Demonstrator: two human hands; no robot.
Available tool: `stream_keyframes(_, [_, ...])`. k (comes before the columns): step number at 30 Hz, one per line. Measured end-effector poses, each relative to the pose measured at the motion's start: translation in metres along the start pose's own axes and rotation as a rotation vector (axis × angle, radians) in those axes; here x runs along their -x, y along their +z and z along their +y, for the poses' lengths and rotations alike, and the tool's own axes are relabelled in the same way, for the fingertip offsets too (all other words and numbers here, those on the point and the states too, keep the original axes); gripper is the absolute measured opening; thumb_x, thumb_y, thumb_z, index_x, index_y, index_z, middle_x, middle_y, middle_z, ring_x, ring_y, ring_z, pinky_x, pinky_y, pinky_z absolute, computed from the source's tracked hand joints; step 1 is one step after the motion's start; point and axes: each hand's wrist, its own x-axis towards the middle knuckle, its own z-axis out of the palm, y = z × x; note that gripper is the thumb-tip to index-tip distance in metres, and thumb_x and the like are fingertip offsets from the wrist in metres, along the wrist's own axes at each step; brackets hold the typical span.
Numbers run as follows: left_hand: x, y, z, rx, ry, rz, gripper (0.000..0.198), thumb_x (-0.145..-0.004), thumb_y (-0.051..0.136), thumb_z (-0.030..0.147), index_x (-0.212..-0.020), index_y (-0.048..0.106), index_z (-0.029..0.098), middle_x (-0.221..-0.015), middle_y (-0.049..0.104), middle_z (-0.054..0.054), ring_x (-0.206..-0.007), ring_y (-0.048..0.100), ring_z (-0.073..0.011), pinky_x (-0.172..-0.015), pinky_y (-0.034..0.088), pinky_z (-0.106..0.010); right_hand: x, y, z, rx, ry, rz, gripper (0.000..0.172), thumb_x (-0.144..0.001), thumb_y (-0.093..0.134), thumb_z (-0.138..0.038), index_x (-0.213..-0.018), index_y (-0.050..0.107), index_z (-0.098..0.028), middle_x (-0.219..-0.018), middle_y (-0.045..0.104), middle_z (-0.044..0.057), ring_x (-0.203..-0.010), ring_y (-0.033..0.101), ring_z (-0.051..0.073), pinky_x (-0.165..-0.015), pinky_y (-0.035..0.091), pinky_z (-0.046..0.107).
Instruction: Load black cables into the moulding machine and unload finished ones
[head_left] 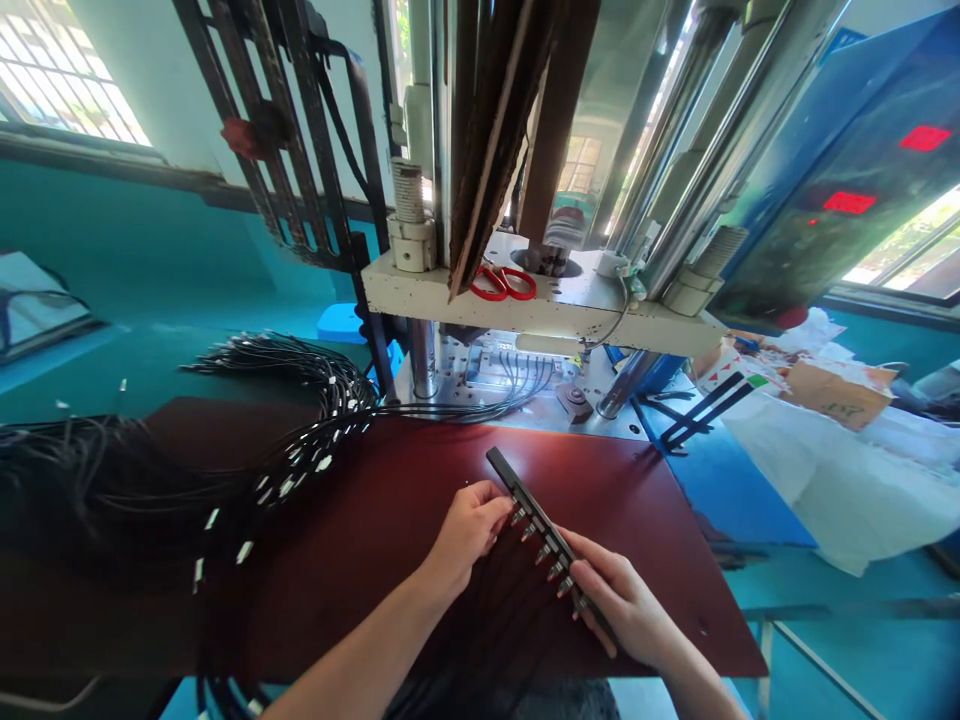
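My right hand (622, 610) grips the lower end of a black slotted bar (551, 535), which lies slanted across a red-brown work board (360, 530). My left hand (469, 530) curls against the bar's left side, with its fingertips by a row of several metal-tipped wire terminals (541, 555). Black cables (480, 620) run from those terminals down beneath my forearms. A large bundle of black cables (300, 375) with small white tags spreads over the board's left side.
Beyond the board stands a press machine with steel columns and a white plate (570, 310), holding red-handled scissors (502, 283). A blue mat (731, 490) lies to the right, with a black forked tool (705, 412) on it. White sheeting (825, 490) and cardboard (836, 392) lie further right.
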Motion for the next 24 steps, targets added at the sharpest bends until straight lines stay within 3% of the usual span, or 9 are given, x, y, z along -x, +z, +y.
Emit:
stream_keyframes(5, [-0.008, -0.002, 0.0, -0.142, 0.038, -0.022, 0.02, -0.064, 0.047, 0.036, -0.06, 0.041, 0.017, -0.047, 0.036, 0.005, -0.037, 0.026, -0.0063, -0.037, 0.014, -0.021, -0.004, 0.003, 0.002, 0.063, 0.021, 0.015, 0.049, -0.09, 0.039, -0.045, -0.131, 0.035, -0.018, -0.055, 0.045, -0.005, -0.033, 0.035, 0.003, -0.028, 0.027, 0.012])
stream_keyframes(8, [-0.019, -0.009, 0.009, -0.493, 0.244, -0.067, 0.017, -0.07, 0.046, 0.032, -0.064, 0.046, 0.017, -0.058, 0.046, 0.001, -0.048, 0.04, -0.0115, -0.045, 0.028, -0.024, -0.004, 0.005, 0.002, 0.065, 0.031, 0.05, 0.05, -0.086, 0.045, -0.04, -0.13, 0.034, -0.019, -0.06, 0.045, -0.006, -0.034, 0.033, 0.004, -0.028, 0.027, 0.014])
stream_keyframes(10, [-0.027, -0.017, 0.02, -0.762, 0.42, -0.051, 0.011, -0.073, 0.048, 0.027, -0.071, 0.05, 0.016, -0.07, 0.052, -0.002, -0.062, 0.048, -0.0155, -0.057, 0.035, -0.026, -0.004, 0.006, 0.0, 0.158, 0.033, 0.086, 0.046, -0.085, 0.046, -0.034, -0.127, 0.036, -0.019, -0.064, 0.048, -0.004, -0.039, 0.039, 0.006, -0.031, 0.029, 0.015])
stream_keyframes(12, [-0.036, -0.026, 0.033, -0.976, 0.566, 0.039, 0.009, -0.076, 0.048, 0.022, -0.081, 0.053, 0.016, -0.081, 0.053, -0.005, -0.075, 0.05, -0.0187, -0.069, 0.038, -0.03, -0.003, 0.007, -0.004, 0.414, 0.0, 0.13, 0.04, -0.086, 0.042, -0.029, -0.124, 0.039, -0.018, -0.068, 0.055, -0.001, -0.049, 0.051, 0.011, -0.038, 0.035, 0.019])
stream_keyframes(14, [-0.046, -0.034, 0.044, -1.172, 0.708, 0.233, 0.015, -0.08, 0.045, 0.019, -0.093, 0.053, 0.014, -0.091, 0.052, -0.008, -0.087, 0.048, -0.0219, -0.079, 0.037, -0.034, -0.002, 0.009, -0.007, 0.841, -0.067, 0.167, 0.038, -0.087, 0.037, -0.025, -0.123, 0.041, -0.015, -0.069, 0.061, 0.003, -0.059, 0.059, 0.018, -0.045, 0.037, 0.024])
stream_keyframes(16, [-0.055, -0.04, 0.05, -1.374, 0.826, 0.474, 0.024, -0.082, 0.046, 0.019, -0.104, 0.052, 0.011, -0.103, 0.051, -0.012, -0.1, 0.043, -0.0265, -0.087, 0.034, -0.04, -0.004, 0.013, -0.009, 1.285, -0.115, 0.149, 0.038, -0.087, 0.035, -0.021, -0.122, 0.044, -0.01, -0.066, 0.064, 0.006, -0.059, 0.062, 0.024, -0.044, 0.031, 0.028])
stream_keyframes(18, [-0.065, -0.042, 0.05, -1.516, 0.859, 0.613, 0.034, -0.081, 0.052, 0.024, -0.111, 0.05, 0.009, -0.111, 0.048, -0.014, -0.107, 0.038, -0.0303, -0.092, 0.029, -0.046, -0.006, 0.017, -0.012, 1.575, -0.096, 0.074, 0.041, -0.084, 0.036, -0.018, -0.121, 0.047, -0.004, -0.062, 0.065, 0.007, -0.051, 0.062, 0.026, -0.039, 0.021, 0.032])
stream_keyframes(21, [-0.076, -0.04, 0.04, -1.615, 0.818, 0.62, 0.038, -0.081, 0.055, 0.031, -0.11, 0.052, 0.008, -0.105, 0.052, -0.013, -0.103, 0.041, -0.0305, -0.095, 0.025, -0.05, -0.012, 0.017, -0.02, 1.701, -0.063, -0.032, 0.04, -0.078, 0.043, -0.016, -0.115, 0.053, -0.005, -0.06, 0.066, 0.007, -0.047, 0.061, 0.026, -0.038, 0.012, 0.034])
stream_keyframes(24, [-0.082, -0.034, 0.028, -1.645, 0.771, 0.6, 0.033, -0.084, 0.05, 0.028, -0.111, 0.054, 0.011, -0.094, 0.055, -0.009, -0.093, 0.046, -0.0274, -0.092, 0.028, -0.049, -0.03, 0.0, -0.039, 1.577, -0.145, -0.044, 0.025, -0.075, 0.051, -0.023, -0.097, 0.06, -0.015, -0.066, 0.066, 0.006, -0.054, 0.063, 0.027, -0.04, 0.017, 0.031])
